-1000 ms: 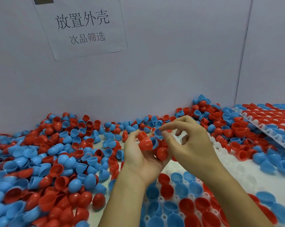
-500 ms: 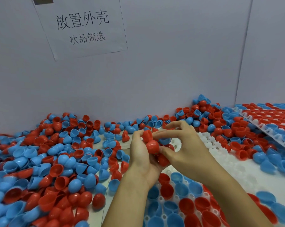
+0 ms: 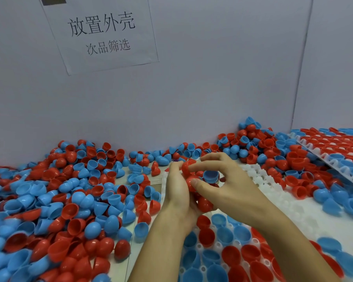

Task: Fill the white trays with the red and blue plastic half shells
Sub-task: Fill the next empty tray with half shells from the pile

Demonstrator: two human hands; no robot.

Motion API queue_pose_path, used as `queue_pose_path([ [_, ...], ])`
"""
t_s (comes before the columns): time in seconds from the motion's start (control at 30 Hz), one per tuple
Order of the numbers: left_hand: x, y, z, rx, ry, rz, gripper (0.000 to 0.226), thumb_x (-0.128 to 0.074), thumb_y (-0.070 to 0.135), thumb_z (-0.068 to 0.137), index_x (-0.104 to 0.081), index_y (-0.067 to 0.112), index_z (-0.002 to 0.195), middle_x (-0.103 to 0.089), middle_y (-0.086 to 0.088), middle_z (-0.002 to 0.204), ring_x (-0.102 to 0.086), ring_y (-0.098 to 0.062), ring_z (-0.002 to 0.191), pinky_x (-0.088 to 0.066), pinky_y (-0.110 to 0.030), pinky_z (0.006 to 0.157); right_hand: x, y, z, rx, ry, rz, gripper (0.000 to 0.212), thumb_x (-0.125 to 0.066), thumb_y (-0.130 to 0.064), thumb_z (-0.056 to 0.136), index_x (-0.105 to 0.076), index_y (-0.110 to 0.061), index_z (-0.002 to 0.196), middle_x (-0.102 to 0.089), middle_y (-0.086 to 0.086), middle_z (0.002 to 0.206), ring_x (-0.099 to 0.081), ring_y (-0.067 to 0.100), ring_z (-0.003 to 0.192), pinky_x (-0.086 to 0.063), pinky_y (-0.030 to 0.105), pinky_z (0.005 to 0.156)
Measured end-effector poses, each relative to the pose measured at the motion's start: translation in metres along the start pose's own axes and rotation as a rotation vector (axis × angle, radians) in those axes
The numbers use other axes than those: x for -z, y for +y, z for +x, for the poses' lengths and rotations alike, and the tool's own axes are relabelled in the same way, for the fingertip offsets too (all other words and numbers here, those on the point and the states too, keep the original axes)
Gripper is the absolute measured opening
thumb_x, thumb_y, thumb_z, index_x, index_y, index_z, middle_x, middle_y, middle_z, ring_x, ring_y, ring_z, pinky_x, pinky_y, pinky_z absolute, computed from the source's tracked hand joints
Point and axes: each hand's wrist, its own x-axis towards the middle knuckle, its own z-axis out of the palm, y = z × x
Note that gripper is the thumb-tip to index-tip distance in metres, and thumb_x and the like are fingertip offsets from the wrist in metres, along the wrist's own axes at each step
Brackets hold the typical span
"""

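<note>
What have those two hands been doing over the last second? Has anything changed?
The right hand dropped from a raised pinch on a blue half shell into the left hand, and its thumb and fingers now pinch among the red half shells cupped there. The left hand kept cradling them; white tray and loose shell pile unchanged.

The left hand [image 3: 176, 192] shows only its back, so its palm and the count of shells [image 3: 205, 203] cupped there cannot be told. Behind the right hand [image 3: 222, 186], part of the near white tray [image 3: 258, 176] is covered, and both forearms hide more of its cells nearer the person. The tray runs off the bottom edge. Far to the right of that hand, a second tray [image 3: 334, 157] is cut by the right edge. The pile [image 3: 49, 200] left of the left hand blurs toward the lower corner.
</note>
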Motion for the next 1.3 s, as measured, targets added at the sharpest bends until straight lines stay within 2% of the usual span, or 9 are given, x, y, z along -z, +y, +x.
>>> queue_pose_path([
  [0.13, -0.0027, -0.0002, 0.0, -0.016, 0.018, 0.041, 0.049, -0.041, 0.051, 0.099, -0.074, 0.015, 0.102, -0.075, -0.009, 0.087, -0.073, -0.025, 0.089, -0.058, -0.036, 0.057, -0.001, 0.0011, 0.0008, -0.035, -0.043, 0.022, 0.022, -0.072, -0.039, 0.084, -0.059, -0.055, 0.091, -0.045, -0.029, 0.119, -0.042, -0.008, 0.118, -0.036, 0.007, 0.084],
  [0.3, -0.0003, -0.0017, 0.0012, -0.031, -0.008, 0.035, 0.059, -0.041, 0.053, 0.1, -0.074, 0.023, 0.062, -0.069, -0.002, 0.062, -0.072, -0.015, 0.059, -0.056, -0.032, 0.051, -0.0033, 0.0014, 0.0024, -0.031, 0.031, 0.062, 0.017, -0.075, -0.041, 0.081, -0.062, -0.051, 0.087, -0.049, -0.028, 0.114, -0.047, -0.01, 0.11, -0.042, 0.016, 0.092],
  [0.43, -0.0029, 0.0006, -0.0023, -0.04, 0.003, 0.037, 0.063, -0.039, 0.06, 0.098, -0.076, 0.009, 0.096, -0.073, -0.012, 0.087, -0.071, -0.024, 0.081, -0.055, -0.042, 0.076, -0.0031, 0.0026, 0.0045, -0.033, 0.123, 0.129, 0.007, -0.07, -0.042, 0.085, -0.067, -0.043, 0.092, -0.059, -0.023, 0.111, -0.053, -0.013, 0.105, -0.044, 0.009, 0.088],
  [0.53, -0.0041, 0.0006, -0.0039, -0.055, 0.046, 0.049, 0.07, -0.034, 0.062, 0.1, -0.077, 0.007, 0.1, -0.07, -0.016, 0.092, -0.065, -0.03, 0.09, -0.048, -0.049, 0.086, -0.0007, -0.0004, 0.0052, -0.011, 0.166, 0.2, 0.011, -0.065, -0.049, 0.084, -0.068, -0.041, 0.091, -0.067, -0.022, 0.1, -0.055, -0.017, 0.099, -0.042, -0.001, 0.073],
  [0.67, -0.0051, 0.0019, -0.0051, -0.056, 0.089, 0.066, 0.067, -0.033, 0.061, 0.101, -0.073, 0.009, 0.115, -0.07, -0.025, 0.119, -0.064, -0.042, 0.118, -0.045, -0.057, 0.107, 0.0008, -0.0013, 0.0059, 0.054, 0.245, 0.209, 0.015, -0.059, -0.053, 0.079, -0.064, -0.043, 0.09, -0.068, -0.028, 0.088, -0.06, -0.012, 0.093, -0.044, 0.0, 0.073],
  [0.73, -0.0076, 0.0033, -0.0066, -0.057, 0.102, 0.07, 0.061, -0.04, 0.061, 0.099, -0.072, 0.012, 0.118, -0.069, -0.024, 0.121, -0.063, -0.043, 0.12, -0.046, -0.063, 0.105, 0.0008, 0.0019, 0.0073, 0.066, 0.289, 0.127, 0.008, -0.065, -0.045, 0.084, -0.06, -0.047, 0.09, -0.067, -0.025, 0.081, -0.059, -0.013, 0.092, -0.045, 0.001, 0.072],
  [0.93, -0.0096, 0.0008, -0.0078, -0.051, 0.06, 0.089, 0.065, -0.059, 0.068, 0.085, -0.073, 0.011, 0.114, -0.073, -0.022, 0.114, -0.067, -0.04, 0.115, -0.047, -0.062, 0.103, -0.0027, 0.0064, 0.0078, 0.105, 0.328, -0.013, 0.032, -0.075, -0.032, 0.084, -0.054, -0.051, 0.1, -0.06, -0.028, 0.086, -0.055, -0.013, 0.095, -0.043, -0.001, 0.07],
  [1.2, -0.0086, 0.0004, -0.0064, -0.081, 0.075, 0.128, 0.063, -0.057, 0.068, 0.087, -0.071, 0.015, 0.118, -0.075, -0.015, 0.112, -0.071, -0.034, 0.108, -0.056, -0.057, 0.096, -0.0033, 0.0025, 0.0068, 0.127, 0.385, 0.067, 0.042, -0.078, -0.028, 0.082, -0.053, -0.048, 0.109, -0.065, -0.023, 0.082, -0.062, -0.01, 0.087, -0.048, 0.005, 0.066],
  [1.3, -0.0073, 0.0005, -0.0054, -0.079, 0.082, 0.168, 0.057, -0.056, 0.068, 0.088, -0.076, 0.017, 0.102, -0.076, -0.013, 0.104, -0.07, -0.028, 0.097, -0.059, -0.042, 0.074, -0.0002, 0.002, 0.0071, 0.115, 0.454, 0.152, 0.042, -0.076, -0.028, 0.084, -0.052, -0.05, 0.11, -0.068, -0.015, 0.083, -0.065, -0.003, 0.086, -0.05, 0.01, 0.068],
])
